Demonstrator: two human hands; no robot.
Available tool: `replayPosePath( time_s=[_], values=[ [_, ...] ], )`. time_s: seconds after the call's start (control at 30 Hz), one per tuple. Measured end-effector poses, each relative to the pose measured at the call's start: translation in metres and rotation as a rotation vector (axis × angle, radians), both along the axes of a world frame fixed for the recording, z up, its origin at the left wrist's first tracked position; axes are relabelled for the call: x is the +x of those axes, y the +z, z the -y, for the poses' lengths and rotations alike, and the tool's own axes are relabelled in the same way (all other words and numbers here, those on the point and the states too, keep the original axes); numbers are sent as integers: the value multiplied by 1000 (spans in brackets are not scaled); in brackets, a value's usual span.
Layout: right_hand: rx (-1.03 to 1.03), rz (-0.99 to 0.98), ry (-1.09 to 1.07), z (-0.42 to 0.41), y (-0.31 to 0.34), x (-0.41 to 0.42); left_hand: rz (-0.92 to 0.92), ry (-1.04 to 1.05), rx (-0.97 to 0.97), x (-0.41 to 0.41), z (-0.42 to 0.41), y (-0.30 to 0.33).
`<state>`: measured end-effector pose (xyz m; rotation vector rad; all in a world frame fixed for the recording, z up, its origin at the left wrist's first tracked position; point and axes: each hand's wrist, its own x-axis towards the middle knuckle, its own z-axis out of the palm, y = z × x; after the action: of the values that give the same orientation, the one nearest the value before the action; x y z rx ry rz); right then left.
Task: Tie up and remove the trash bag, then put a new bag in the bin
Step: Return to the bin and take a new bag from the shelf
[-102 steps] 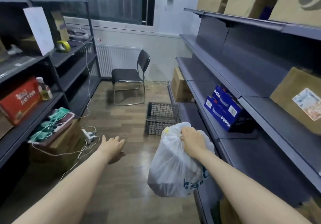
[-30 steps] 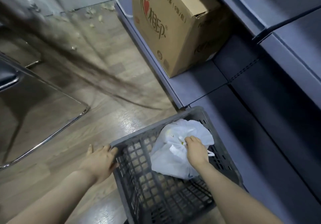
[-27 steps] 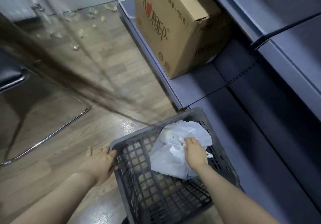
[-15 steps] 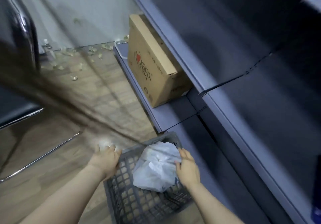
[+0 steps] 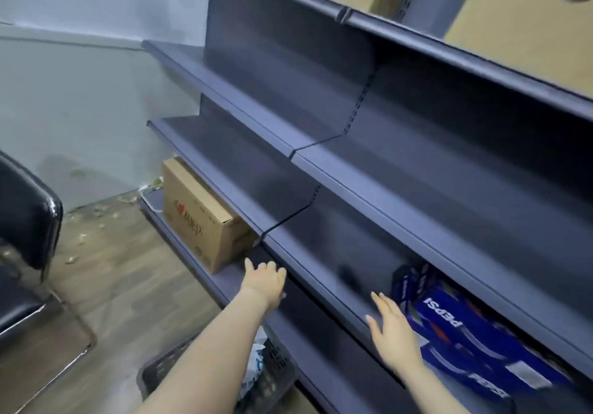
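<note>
The white tied trash bag [image 5: 254, 365] lies in the grey plastic crate [image 5: 276, 378] on the floor at the bottom of the view, mostly hidden behind my left forearm. My left hand [image 5: 264, 280] is raised in front of the lower shelf edge, fingers relaxed, holding nothing. My right hand [image 5: 393, 333] is held out with straight fingers beside the shelf edge, near the blue Pepsi boxes, also empty. No bin or new bag is in view.
Grey metal shelving [image 5: 321, 153] fills the right side. A brown cardboard box [image 5: 199, 217] stands on the bottom shelf. Blue Pepsi boxes [image 5: 465, 343] lie on a lower shelf. A black chair [image 5: 25, 221] stands at left on the wood floor with scattered debris.
Both hands have let go: the right released the bag, the left left the crate rim. Both rose toward the shelf as the view lifted up from the crate.
</note>
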<state>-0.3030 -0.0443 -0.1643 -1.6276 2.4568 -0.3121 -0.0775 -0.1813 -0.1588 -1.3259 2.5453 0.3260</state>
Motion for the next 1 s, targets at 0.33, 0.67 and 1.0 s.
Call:
replayPosePath(
  time_s=[0.33,0.67,1.0],
  values=[
    [-42,-92,-417,-257,71,-54,-39,-488,-103,-125,-197,72],
    [17,-96,-883,-441,88,-70,-70,-1003,-147,-231,-335,94],
    [88,-50,-1310,-562,78,-38,-30,-1368,-135,-305,-438,86]
  ],
)
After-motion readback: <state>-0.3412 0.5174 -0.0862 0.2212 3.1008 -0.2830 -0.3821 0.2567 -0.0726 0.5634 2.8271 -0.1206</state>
